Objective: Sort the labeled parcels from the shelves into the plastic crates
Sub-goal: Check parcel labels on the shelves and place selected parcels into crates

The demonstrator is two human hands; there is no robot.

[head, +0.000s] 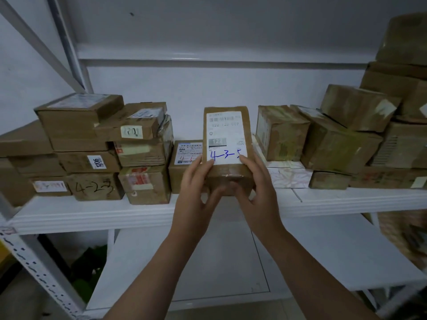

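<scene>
Head: parcel (227, 139) (marked 4-3-5) at shelf (92, 213) edge; left grip (196, 181) and right grip (260, 188) both grasping it

Two bare forearms fill the lower frame, visible from near the elbow to the wrist. The left hand (195, 181) and right hand (260, 188) are likewise bare, with slender fingers and short, neatly kept thumbnails.
</scene>
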